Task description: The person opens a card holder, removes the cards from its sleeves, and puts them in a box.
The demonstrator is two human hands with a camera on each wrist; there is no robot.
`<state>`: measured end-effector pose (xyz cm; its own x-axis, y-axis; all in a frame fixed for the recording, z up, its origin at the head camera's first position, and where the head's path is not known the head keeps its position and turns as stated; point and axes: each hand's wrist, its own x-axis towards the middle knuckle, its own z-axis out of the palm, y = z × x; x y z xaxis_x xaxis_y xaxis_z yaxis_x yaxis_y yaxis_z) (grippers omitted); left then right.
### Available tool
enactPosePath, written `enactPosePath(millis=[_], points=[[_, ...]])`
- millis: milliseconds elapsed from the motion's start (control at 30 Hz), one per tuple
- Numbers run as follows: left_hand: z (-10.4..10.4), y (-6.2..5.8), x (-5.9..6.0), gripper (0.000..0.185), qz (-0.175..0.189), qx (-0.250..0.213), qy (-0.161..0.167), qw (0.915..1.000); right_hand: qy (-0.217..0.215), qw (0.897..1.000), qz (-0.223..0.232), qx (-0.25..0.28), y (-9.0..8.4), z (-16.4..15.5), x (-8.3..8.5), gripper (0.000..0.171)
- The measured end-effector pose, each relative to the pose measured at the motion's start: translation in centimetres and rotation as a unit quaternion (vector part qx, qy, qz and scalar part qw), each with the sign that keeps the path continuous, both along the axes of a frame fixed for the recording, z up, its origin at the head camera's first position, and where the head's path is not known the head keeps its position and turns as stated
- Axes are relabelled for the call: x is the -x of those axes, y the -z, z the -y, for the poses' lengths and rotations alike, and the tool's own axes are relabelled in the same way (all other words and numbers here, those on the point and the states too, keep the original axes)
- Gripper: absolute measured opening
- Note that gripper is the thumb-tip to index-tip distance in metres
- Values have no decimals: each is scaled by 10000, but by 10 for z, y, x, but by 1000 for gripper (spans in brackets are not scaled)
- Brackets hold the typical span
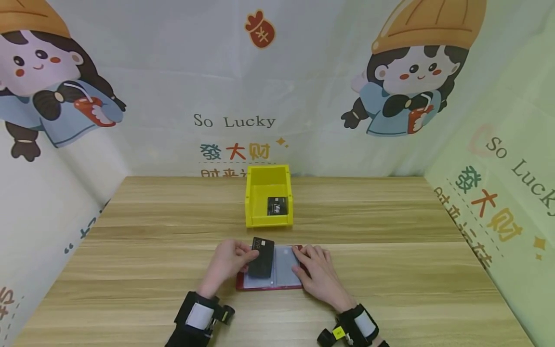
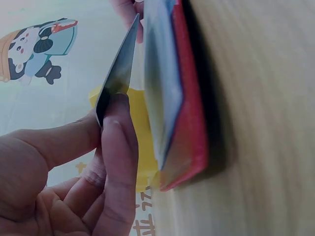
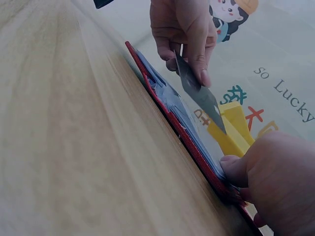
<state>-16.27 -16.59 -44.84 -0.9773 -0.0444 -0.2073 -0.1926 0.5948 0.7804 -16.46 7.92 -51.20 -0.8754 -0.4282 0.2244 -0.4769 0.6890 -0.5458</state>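
Note:
My left hand pinches a black card between thumb and fingers. The card is tilted above the left page of an opened card holder, which has a red cover and clear plastic sleeves. In the left wrist view, the card stands apart from the sleeves, seen nearly edge-on. My right hand rests on the holder's right side. Its thumb and forefinger touch the sleeve there; the other fingers are partly hidden in the right wrist view. The holder lies open on the table.
Behind the holder stands a yellow bin with its open top facing me. A black card marked Vip lies inside it. The wooden table meets printed cloth at the back and sides.

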Motion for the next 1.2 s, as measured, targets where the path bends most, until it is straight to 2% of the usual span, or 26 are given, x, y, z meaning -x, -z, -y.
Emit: enactPosePath(millis=[233, 467, 833, 1033, 1200], points=[[-2, -8, 5, 15, -6, 7, 106, 9999, -6, 10000, -57, -7, 1, -1, 1, 47], [-4, -12, 19, 18, -122, -141, 167, 9997, 0, 10000, 11, -15, 2, -1, 1, 47], [-11, -16, 39, 25, -386, -697, -98, 9968, -2, 10000, -52, 24, 3, -1, 1, 47], [-16, -17, 49, 29, -738, -939, -239, 9926, -26, 10000, -26, 8, 2, -1, 1, 47], [-22, -15, 57, 27, -1036, -889, -335, 9901, -28, 10000, 31, 19, 1, -1, 1, 47]])
